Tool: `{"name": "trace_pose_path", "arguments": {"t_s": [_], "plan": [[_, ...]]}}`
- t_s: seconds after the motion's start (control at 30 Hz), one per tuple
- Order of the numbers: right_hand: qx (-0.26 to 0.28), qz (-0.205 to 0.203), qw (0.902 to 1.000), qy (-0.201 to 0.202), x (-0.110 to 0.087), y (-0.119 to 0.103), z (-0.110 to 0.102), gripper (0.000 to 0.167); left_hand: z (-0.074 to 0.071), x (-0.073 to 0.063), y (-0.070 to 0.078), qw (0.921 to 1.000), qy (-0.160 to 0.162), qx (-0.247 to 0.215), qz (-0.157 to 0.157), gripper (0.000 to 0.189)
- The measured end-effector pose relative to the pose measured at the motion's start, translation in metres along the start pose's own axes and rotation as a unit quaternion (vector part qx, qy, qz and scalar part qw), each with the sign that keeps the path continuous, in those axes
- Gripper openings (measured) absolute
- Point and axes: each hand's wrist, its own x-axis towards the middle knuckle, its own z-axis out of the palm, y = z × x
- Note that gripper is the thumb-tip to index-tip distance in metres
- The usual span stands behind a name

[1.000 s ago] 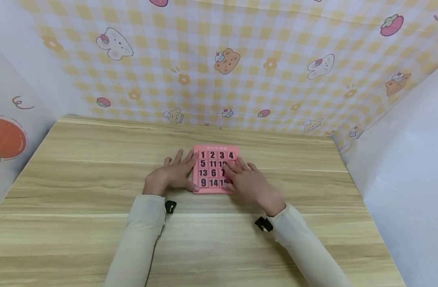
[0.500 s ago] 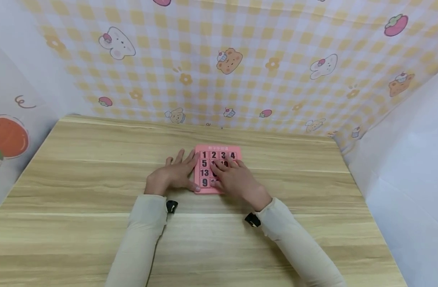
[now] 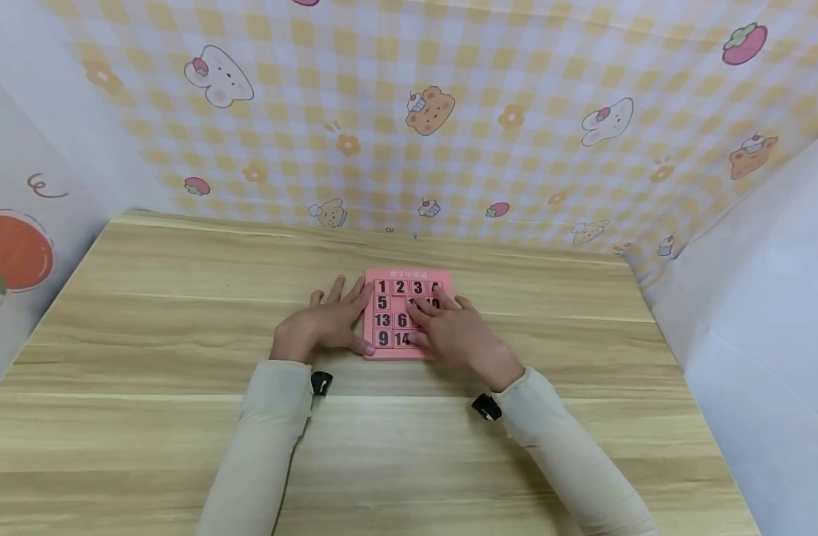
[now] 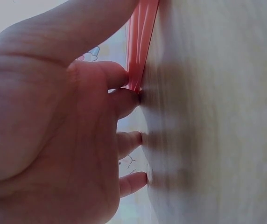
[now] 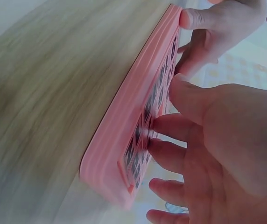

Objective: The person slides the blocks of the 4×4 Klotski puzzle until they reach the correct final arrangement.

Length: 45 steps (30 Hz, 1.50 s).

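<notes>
A pink number slide puzzle (image 3: 407, 356) lies flat on the table, its tiles black-numbered in rows. In the second row a bare slot (image 3: 399, 304) shows right of the 5 tile (image 3: 382, 303). My left hand (image 3: 321, 324) spreads along the puzzle's left side, thumb at the lower left corner and fingertips at the side edge. My right hand (image 3: 462, 335) is over the right half, its fingertips on the tiles near that slot and its fingers spread. Several right-hand tiles are hidden beneath it. The right wrist view shows the fingertips (image 5: 154, 144) at the tile faces.
The wooden table (image 3: 181, 447) extends on all sides of the puzzle. Behind it hangs a yellow checked curtain (image 3: 382, 134) with cartoon prints. White sheets (image 3: 770, 283) flank the table. A black wrist strap (image 3: 487, 406) shows at each cuff.
The right hand has moved left across the tiles, then back right. In the second row, tiles have slid right, leaving the slot beside the 5. The left hand has stayed in place.
</notes>
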Motion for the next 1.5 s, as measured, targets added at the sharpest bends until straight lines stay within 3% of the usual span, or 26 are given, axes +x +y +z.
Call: {"name": "trace_pose_path", "arguments": {"t_s": [0.37, 0.6, 0.8, 1.5], "plan": [[0.02, 0.005, 0.9998, -0.008, -0.005, 0.009, 0.002, 0.059, 0.001, 0.001, -0.002, 1.0, -0.002, -0.002, 0.001, 0.117], [0.022, -0.038, 0.9985, 0.034, -0.013, -0.003, 0.005, 0.06, 0.001, -0.001, -0.002, 1.0, -0.005, 0.007, 0.005, 0.116], [0.011, -0.068, 0.997, 0.035, -0.018, -0.017, 0.006, 0.058, 0.0, 0.0, -0.003, 0.9999, -0.005, 0.008, 0.005, 0.117], [0.026, -0.031, 0.9989, 0.022, 0.001, -0.013, 0.0, 0.056, 0.002, 0.0, -0.001, 0.9999, -0.002, 0.01, 0.004, 0.116]]}}
